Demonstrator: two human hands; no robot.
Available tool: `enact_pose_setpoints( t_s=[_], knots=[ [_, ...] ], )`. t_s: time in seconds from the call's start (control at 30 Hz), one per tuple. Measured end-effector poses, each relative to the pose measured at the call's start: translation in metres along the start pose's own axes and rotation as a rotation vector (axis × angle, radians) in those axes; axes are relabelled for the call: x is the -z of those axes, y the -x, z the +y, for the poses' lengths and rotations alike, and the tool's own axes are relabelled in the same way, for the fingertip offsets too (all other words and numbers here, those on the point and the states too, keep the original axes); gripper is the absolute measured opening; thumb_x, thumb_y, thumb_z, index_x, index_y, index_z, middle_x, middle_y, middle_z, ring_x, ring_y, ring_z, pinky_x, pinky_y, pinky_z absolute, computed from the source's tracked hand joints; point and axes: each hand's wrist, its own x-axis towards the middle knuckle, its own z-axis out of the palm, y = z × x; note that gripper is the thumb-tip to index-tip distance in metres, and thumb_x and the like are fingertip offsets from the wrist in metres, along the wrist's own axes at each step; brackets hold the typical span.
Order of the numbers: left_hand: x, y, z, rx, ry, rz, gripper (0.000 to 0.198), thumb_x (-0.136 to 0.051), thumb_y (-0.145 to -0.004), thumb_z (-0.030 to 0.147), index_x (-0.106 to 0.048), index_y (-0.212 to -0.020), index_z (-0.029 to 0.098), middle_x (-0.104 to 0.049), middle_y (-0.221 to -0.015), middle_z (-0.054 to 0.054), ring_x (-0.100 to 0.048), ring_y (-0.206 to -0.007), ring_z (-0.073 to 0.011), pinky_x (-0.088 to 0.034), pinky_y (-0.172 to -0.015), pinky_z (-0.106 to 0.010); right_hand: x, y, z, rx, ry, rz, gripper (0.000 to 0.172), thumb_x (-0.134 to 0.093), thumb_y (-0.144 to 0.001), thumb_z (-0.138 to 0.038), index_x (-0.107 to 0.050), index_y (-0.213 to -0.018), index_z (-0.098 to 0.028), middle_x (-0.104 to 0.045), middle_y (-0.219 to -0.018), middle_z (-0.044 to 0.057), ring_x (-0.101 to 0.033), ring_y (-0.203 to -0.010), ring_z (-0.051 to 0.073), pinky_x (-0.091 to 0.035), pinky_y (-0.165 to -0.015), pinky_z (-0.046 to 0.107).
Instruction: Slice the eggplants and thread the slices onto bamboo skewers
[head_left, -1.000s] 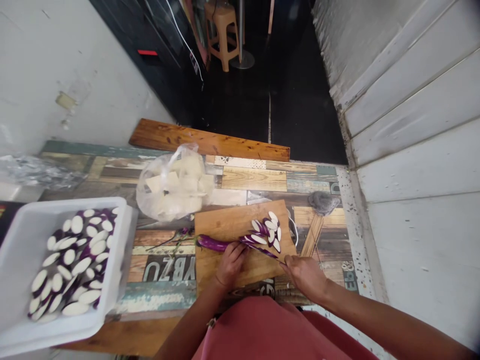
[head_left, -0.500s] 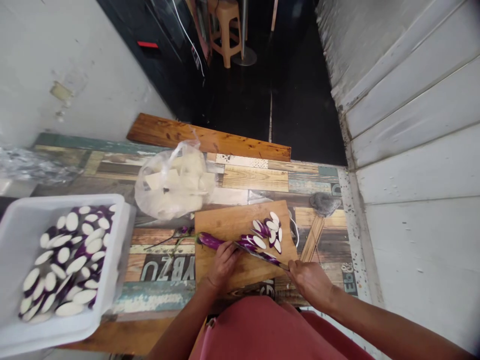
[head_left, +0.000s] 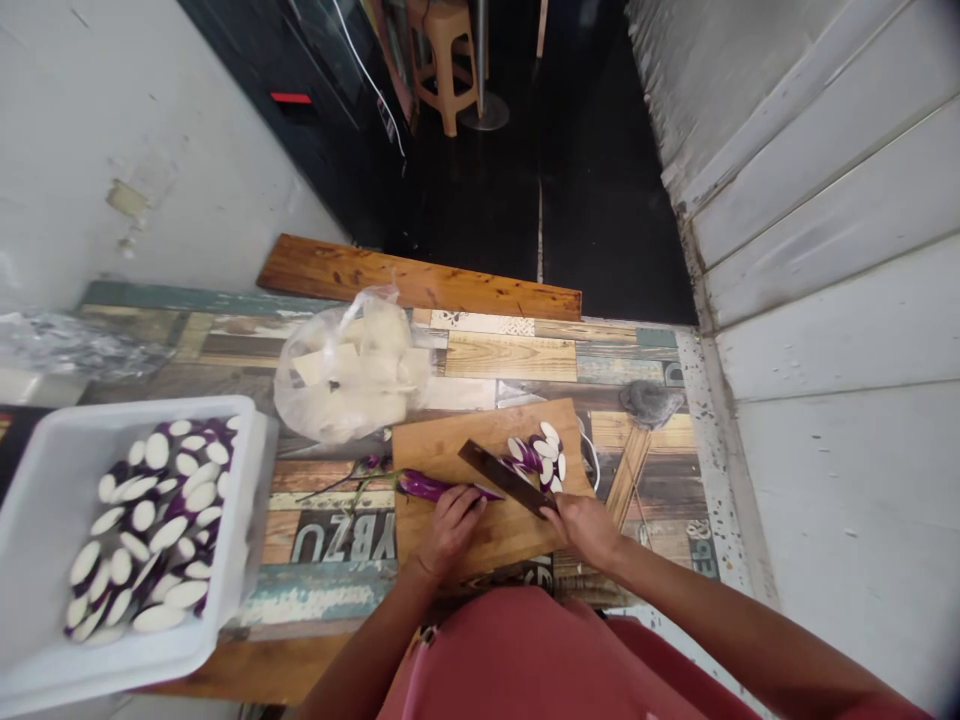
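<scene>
My left hand (head_left: pixel 450 525) presses its curled fingers on a long purple eggplant (head_left: pixel 431 487) lying across a wooden cutting board (head_left: pixel 450 450). My right hand (head_left: pixel 581 525) is closed round the handle of a knife (head_left: pixel 506 478), whose dark blade points up and left over the board, beside the cut end of the eggplant. A small heap of white, purple-edged slices (head_left: pixel 541 455) lies on the board's far right part, partly behind the blade.
A white tub (head_left: pixel 45 480) with several eggplant slices stands at the left. A clear plastic bag (head_left: pixel 349 370) of pale chunks lies behind the board. A grey cloth (head_left: pixel 649 403) sits at the right, by the white plank wall (head_left: pixel 840 250). Dark floor and a stool (head_left: pixel 442 60) lie beyond.
The knife has swung from lying low across the eggplant to a raised slant further left. My right hand moved left and up. My left hand stayed on the eggplant.
</scene>
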Motion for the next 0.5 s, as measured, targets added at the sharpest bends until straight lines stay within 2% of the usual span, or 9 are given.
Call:
enact_pose_setpoints(
  t_s=[0.13, 0.27, 0.5],
  knots=[
    [-0.014, -0.007, 0.004, -0.006, -0.019, -0.019, 0.027, -0.042, -0.085, 0.008, -0.057, -0.107, 0.014, -0.057, -0.102, -0.011, -0.044, -0.103, -0.0213, -0.044, -0.085, -0.040, 0.007, 0.016, 0.016, -0.024, -0.001, 0.026, 0.031, -0.034, -0.093, -0.029, -0.058, -0.084, -0.012, -0.069, -0.074, 0.010, -0.066, -0.067, 0.019, -0.039, -0.054, 0.023],
    [-0.025, -0.012, 0.009, -0.019, 0.009, -0.017, 0.029, -0.039, -0.086, 0.008, -0.057, -0.108, 0.014, -0.057, -0.102, -0.011, -0.044, -0.105, -0.0215, -0.044, -0.085, -0.040, 0.011, 0.039, 0.024, 0.024, 0.028, 0.028, 0.026, -0.037, -0.092, -0.026, -0.058, -0.083, -0.013, -0.067, -0.073, 0.009, -0.064, -0.063, 0.018, -0.038, -0.051, 0.023],
    [-0.018, -0.006, 0.008, -0.009, 0.002, -0.055, 0.031, -0.037, -0.087, 0.011, -0.056, -0.112, 0.014, -0.057, -0.104, -0.012, -0.042, -0.109, -0.0227, -0.042, -0.088, -0.042, 0.007, 0.047, 0.029, 0.114, 0.088, 0.019, 0.021, -0.041, -0.090, -0.020, -0.057, -0.078, -0.013, -0.065, -0.068, 0.007, -0.062, -0.061, 0.017, -0.034, -0.048, 0.023]
  ],
)
